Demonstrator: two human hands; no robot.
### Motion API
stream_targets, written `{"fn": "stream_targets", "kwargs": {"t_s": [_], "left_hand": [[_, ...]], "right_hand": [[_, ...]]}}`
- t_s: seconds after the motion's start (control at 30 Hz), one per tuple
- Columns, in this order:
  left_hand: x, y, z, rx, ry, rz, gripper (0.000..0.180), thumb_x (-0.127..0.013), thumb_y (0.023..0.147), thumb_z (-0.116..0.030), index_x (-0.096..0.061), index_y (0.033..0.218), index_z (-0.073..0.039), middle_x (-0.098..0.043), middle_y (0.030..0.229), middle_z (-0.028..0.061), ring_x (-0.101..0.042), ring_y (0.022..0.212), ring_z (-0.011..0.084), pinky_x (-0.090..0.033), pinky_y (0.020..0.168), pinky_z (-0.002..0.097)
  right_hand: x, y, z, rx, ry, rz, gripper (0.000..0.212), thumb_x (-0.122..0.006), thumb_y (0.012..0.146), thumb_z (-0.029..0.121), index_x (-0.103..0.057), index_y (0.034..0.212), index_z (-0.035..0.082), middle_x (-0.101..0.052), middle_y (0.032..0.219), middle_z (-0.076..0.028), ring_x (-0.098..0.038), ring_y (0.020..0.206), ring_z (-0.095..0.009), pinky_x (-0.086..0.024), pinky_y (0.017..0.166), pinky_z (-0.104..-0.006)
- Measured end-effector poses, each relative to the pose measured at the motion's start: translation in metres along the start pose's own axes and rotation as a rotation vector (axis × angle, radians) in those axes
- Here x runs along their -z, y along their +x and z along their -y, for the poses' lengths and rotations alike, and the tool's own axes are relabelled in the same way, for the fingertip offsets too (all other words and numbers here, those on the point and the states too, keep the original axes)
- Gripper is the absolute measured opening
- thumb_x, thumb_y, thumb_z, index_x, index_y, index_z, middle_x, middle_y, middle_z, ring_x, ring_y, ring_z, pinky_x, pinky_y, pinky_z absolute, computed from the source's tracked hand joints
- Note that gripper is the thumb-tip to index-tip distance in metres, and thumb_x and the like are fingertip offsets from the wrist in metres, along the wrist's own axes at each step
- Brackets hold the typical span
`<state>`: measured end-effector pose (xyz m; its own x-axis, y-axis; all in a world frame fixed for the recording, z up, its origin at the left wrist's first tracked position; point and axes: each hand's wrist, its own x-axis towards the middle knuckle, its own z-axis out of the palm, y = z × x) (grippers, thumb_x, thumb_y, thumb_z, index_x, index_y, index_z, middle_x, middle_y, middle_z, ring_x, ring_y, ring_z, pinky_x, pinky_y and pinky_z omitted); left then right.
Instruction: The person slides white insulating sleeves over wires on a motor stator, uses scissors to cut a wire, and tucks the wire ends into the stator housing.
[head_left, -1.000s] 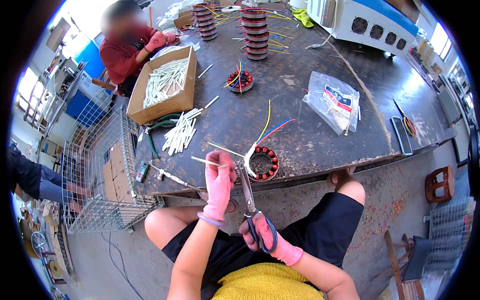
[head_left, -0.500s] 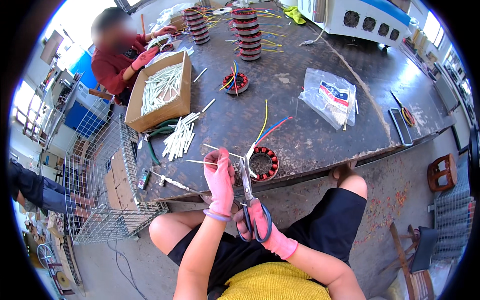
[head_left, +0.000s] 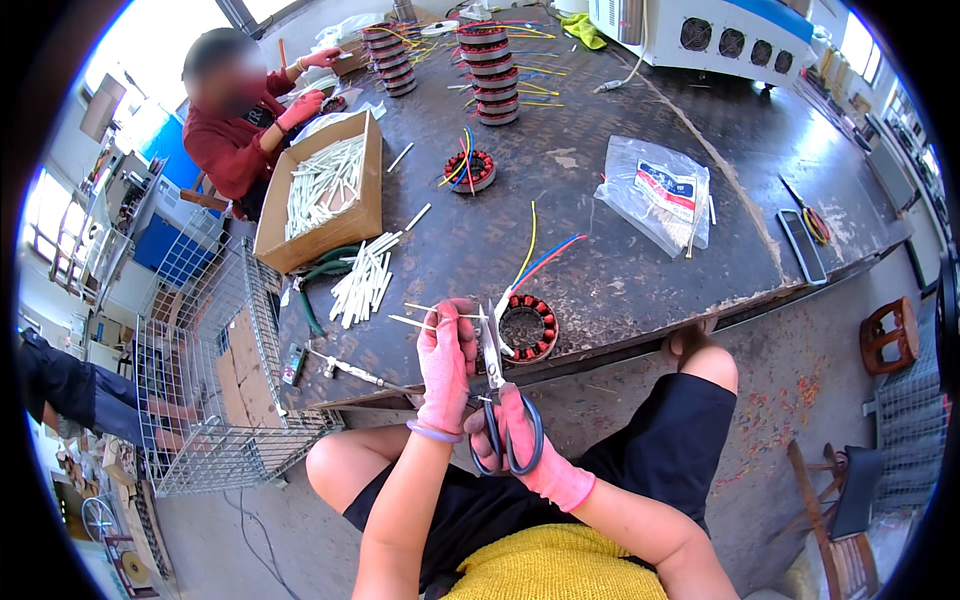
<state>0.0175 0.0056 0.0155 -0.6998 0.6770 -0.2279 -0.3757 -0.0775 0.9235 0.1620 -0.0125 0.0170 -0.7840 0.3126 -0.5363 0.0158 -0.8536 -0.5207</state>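
Observation:
In my pink-gloved left hand (head_left: 443,370), thin white sleeving tubes (head_left: 412,322) are pinched between the fingers. One tube's end sticks out rightward to the blades of the scissors (head_left: 493,370). My right hand (head_left: 525,450), also gloved in pink, grips their dark loop handles, with the blades pointing away from me and slightly parted. Just right of the blades, a ring-shaped motor stator (head_left: 548,333) with red windings lies at the table edge. Yellow, blue and red lead wires (head_left: 545,255) rise from it, with white sleeving at their base.
A cardboard box (head_left: 370,190) of white tubes stands at left, beside a loose pile of tubes (head_left: 362,285) and green-handled pliers (head_left: 310,310). Stacked stators (head_left: 495,85), a plastic bag (head_left: 655,195) and a phone (head_left: 802,248) occupy the table. A co-worker (head_left: 235,140) sits at far left.
My left hand has tilted a little, so the upper tube lies more level across to the scissors. The scissor blades seem slightly wider apart. The stator has stayed put.

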Motion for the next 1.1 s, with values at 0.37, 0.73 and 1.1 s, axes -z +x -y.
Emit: {"fn": "stream_targets", "kwargs": {"t_s": [0.37, 0.73, 1.1], "left_hand": [[-0.003, 0.004, 0.004, -0.042, -0.072, -0.025, 0.03, -0.057, 0.099, -0.044, -0.061, 0.098, -0.015, -0.051, 0.066, -0.0074, -0.04, 0.05, 0.0012, -0.029, 0.041, 0.0172], [0.164, 0.007, -0.11, -0.392, 0.198, -0.203, 0.026, -0.049, 0.104, -0.03, -0.057, 0.106, -0.005, -0.063, 0.085, 0.0057, -0.045, 0.048, 0.0069, -0.036, 0.043, 0.0202], [0.368, 0.131, -0.146, -0.082, 0.653, -0.55, 0.04, -0.063, 0.094, -0.019, -0.048, 0.124, 0.002, -0.066, 0.086, 0.0097, -0.064, 0.067, 0.0159, -0.054, 0.054, 0.0286]], "right_hand": [[0.001, -0.018, 0.008, 0.173, -0.119, 0.057, 0.073, -0.038, 0.085, 0.083, -0.054, 0.077, 0.012, -0.05, 0.06, 0.003, -0.045, 0.047, -0.008, -0.035, 0.043, -0.0224], [0.282, -0.111, 0.273, 0.574, -1.68, -1.346, 0.041, -0.065, 0.089, 0.032, -0.061, 0.114, -0.001, -0.065, 0.103, -0.02, -0.061, 0.094, -0.028, -0.047, 0.085, -0.0402], [0.236, -0.071, 0.287, 0.773, -1.874, -1.083, 0.024, -0.058, 0.095, 0.017, -0.062, 0.106, -0.003, -0.065, 0.099, -0.019, -0.062, 0.089, -0.034, -0.048, 0.08, -0.0416]]}}
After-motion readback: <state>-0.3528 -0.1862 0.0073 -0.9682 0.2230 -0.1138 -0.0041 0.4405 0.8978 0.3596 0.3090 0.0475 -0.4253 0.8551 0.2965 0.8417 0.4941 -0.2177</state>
